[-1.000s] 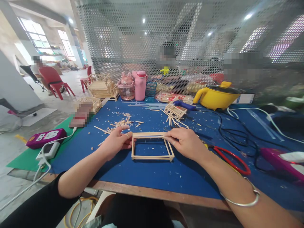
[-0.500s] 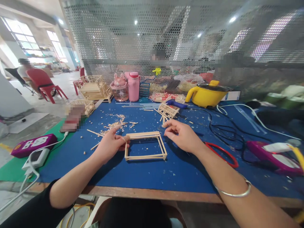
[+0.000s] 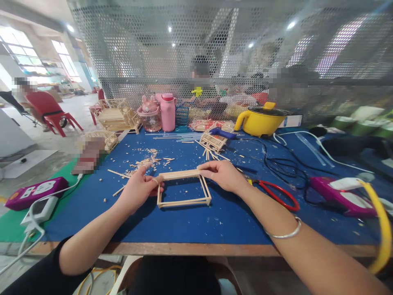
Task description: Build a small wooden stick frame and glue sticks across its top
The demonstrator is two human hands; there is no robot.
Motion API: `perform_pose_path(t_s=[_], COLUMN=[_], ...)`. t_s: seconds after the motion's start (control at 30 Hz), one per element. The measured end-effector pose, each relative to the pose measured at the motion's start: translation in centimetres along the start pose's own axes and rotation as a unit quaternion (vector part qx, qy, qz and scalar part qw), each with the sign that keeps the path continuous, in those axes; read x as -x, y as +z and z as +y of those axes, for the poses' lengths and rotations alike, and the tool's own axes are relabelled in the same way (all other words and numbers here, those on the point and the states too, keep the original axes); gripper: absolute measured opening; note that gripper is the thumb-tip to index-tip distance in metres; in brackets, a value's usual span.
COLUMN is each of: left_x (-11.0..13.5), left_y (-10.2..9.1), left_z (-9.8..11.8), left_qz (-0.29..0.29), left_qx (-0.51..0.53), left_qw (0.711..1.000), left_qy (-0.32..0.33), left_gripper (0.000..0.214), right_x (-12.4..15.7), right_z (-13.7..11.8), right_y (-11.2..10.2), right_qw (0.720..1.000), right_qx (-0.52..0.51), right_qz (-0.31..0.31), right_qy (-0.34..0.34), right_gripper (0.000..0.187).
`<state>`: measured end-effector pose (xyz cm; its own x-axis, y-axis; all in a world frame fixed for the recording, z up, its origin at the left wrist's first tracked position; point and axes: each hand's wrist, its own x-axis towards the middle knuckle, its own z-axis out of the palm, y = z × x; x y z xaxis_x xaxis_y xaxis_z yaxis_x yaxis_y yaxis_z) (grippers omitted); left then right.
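A small rectangular frame of thin wooden sticks [image 3: 184, 202] rests on the blue table mat in front of me. My left hand [image 3: 141, 183] pinches its far left corner between thumb and fingers. At the far right corner, my right hand [image 3: 222, 174] has its thumb and fingertips closed on the frame's top stick. Loose wooden sticks [image 3: 208, 154] lie beyond the right hand. Chips and short stick pieces [image 3: 150, 159] are scattered past the left hand. Partly beneath my right forearm are red-handled scissors or pliers [image 3: 282, 196], their working end hidden.
A blue glue gun [image 3: 222, 132] rests on another stick frame [image 3: 213, 142] at the back. Behind stand a pink bottle [image 3: 168, 112] and a yellow electric pot [image 3: 262, 122]. Black cables [image 3: 281, 166] and a purple power strip [image 3: 340, 192] lie right; a phone [image 3: 89, 155] lies left.
My right hand has moved left from beside the frame and now grips its far right corner. The left hand keeps its hold. The view has shifted slightly.
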<state>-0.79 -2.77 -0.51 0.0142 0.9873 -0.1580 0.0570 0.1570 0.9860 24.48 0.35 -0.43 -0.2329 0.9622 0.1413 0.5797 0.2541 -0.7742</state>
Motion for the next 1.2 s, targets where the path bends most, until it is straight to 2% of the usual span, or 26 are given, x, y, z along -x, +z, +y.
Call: perform_pose_path(t_s=[0.13,0.3,0.53,0.7,0.8,0.93,1.03,1.2], left_x=[-0.2,-0.4,-0.4,-0.6,-0.5,-0.3,-0.2,-0.3], left_y=[0.1,-0.2,-0.6,-0.7,-0.7,-0.7,-0.8,-1.0], left_z=[0.2,0.2,0.3,-0.1,0.0,0.2,0.1,0.2], left_qz=[-0.005,-0.035,-0.017,-0.025,-0.030,-0.035,-0.049,-0.064], left_qx=[0.024,0.071,0.085,0.094,0.093,0.092,0.100,0.099], left_qw=[0.999,0.994,0.993,0.993,0.993,0.992,0.991,0.988], left_qy=[-0.025,-0.077,-0.076,-0.061,-0.063,-0.074,-0.078,-0.098], left_gripper=[0.066,0.058,0.033,0.048,0.051,0.048,0.051,0.054], right_x=[0.0,-0.1,-0.4,-0.4,-0.2,0.1,0.5,1.6], right_z=[-0.1,-0.1,0.4,0.6,0.4,-0.2,-0.6,-1.5], right_y=[0.0,0.2,0.3,0.4,0.3,0.0,-0.2,0.1], right_qw=[1.000,1.000,1.000,0.999,0.992,0.970,0.973,0.979], right_qx=[0.021,0.013,0.002,-0.034,-0.116,-0.218,-0.203,-0.173], right_qz=[0.024,0.024,0.026,0.016,0.002,0.056,0.079,-0.004], right_qy=[0.002,0.005,-0.001,0.011,0.048,0.087,0.081,0.107], right_gripper=[0.022,0.022,0.022,0.025,0.028,0.031,0.026,0.030])
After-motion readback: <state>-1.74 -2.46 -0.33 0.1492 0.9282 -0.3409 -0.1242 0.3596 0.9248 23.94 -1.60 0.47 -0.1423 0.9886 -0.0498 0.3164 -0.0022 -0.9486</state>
